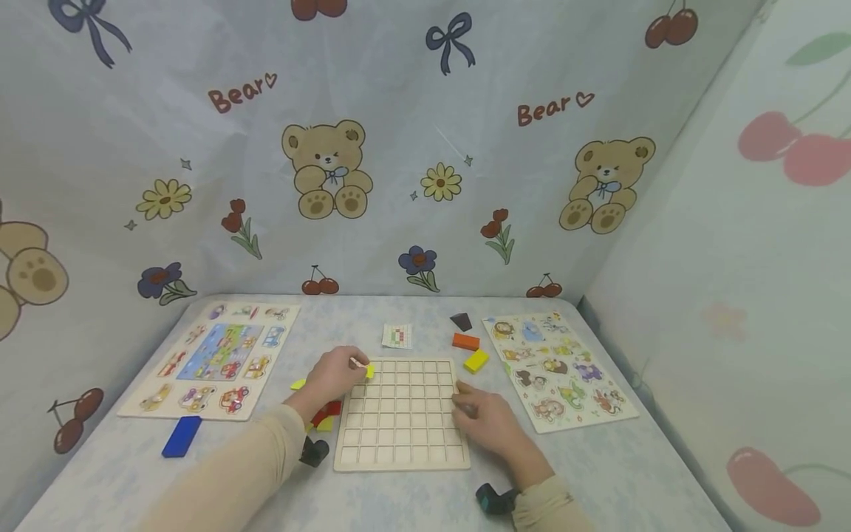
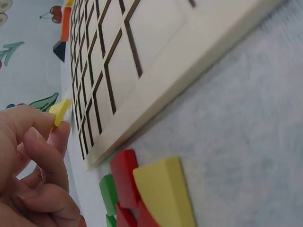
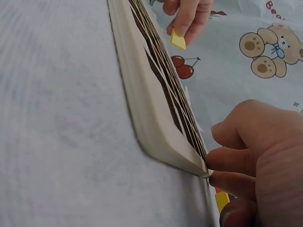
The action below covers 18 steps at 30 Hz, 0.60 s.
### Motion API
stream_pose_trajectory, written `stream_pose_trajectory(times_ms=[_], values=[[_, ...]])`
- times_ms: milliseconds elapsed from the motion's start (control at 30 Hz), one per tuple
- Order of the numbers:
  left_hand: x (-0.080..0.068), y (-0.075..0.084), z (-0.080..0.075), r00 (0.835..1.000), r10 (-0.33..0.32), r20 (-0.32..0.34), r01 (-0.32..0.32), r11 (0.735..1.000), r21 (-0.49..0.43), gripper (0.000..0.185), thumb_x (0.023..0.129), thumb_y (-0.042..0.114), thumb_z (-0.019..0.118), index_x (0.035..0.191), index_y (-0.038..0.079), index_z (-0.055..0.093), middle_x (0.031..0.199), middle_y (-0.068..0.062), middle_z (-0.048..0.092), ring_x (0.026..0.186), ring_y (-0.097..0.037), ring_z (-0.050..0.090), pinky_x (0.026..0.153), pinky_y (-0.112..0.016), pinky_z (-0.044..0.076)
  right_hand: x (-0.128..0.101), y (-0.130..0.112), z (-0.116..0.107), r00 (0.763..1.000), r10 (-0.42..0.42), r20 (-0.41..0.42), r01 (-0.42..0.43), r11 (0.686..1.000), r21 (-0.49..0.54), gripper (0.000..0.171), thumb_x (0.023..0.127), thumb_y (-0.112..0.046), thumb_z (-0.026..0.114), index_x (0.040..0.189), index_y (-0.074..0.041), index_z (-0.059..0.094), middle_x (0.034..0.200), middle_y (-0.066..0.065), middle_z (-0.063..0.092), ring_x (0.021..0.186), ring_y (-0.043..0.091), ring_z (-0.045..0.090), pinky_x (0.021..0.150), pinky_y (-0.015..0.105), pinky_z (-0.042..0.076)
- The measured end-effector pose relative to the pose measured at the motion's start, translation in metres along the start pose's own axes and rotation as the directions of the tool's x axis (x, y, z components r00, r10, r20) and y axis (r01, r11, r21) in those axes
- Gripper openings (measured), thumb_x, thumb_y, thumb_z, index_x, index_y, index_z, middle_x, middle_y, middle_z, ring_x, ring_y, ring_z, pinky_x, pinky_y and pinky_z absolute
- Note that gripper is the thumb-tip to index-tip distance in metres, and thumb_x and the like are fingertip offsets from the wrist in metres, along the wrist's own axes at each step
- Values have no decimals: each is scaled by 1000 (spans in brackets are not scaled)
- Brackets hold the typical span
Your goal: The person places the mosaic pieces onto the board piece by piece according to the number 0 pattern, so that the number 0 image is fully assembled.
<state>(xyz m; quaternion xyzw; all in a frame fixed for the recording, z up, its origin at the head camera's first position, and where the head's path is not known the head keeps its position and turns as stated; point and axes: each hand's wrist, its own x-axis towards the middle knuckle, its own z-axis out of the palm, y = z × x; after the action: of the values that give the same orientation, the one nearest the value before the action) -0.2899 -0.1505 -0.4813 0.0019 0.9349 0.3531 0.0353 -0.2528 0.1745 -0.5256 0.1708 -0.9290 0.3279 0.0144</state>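
Note:
In the head view my left hand (image 1: 337,373) is over the far left corner of a wooden grid board (image 1: 402,465). It pinches a small yellow tile (image 2: 59,111) between thumb and fingertips, above the board's surface. My right hand (image 1: 488,421) rests at the board's right edge. The right wrist view shows its fingertips touching the board's side, with nothing else in that hand. Beside the board's left edge lie red pieces (image 2: 125,177), a pale yellow piece (image 2: 163,189) with a curved side and green pieces (image 2: 108,194), partly behind my left arm in the head view.
Beyond the board are a printed card (image 1: 397,336), an orange block (image 1: 466,341), a yellow block (image 1: 476,360) and a dark piece (image 1: 461,321). Picture puzzle boards flank it, one left (image 1: 149,380) and one right (image 1: 555,417). A blue block (image 1: 182,437) lies front left.

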Motion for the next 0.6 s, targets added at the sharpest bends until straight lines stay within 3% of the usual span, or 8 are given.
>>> stream_pose_trajectory(times_ms=[367, 600], values=[[1, 2, 17, 997, 77, 24, -74, 993, -95, 11, 99, 21, 68, 108, 17, 74, 99, -1, 69, 84, -16, 64, 70, -37, 54, -1, 0, -1, 1000, -22, 3, 22, 999, 38, 33, 95, -27, 70, 123, -11, 75, 148, 10, 59, 137, 38, 55, 112, 56, 43], [0, 7, 26, 993, 122, 8, -121, 992, -41, 9, 99, 20, 69, 106, 18, 74, 101, 2, 69, 90, -15, 64, 75, -40, 55, -1, 1, -2, 1000, -29, 4, 29, 998, 58, 33, 95, -28, 70, 123, -11, 75, 148, 9, 59, 137, 37, 55, 112, 56, 42]])
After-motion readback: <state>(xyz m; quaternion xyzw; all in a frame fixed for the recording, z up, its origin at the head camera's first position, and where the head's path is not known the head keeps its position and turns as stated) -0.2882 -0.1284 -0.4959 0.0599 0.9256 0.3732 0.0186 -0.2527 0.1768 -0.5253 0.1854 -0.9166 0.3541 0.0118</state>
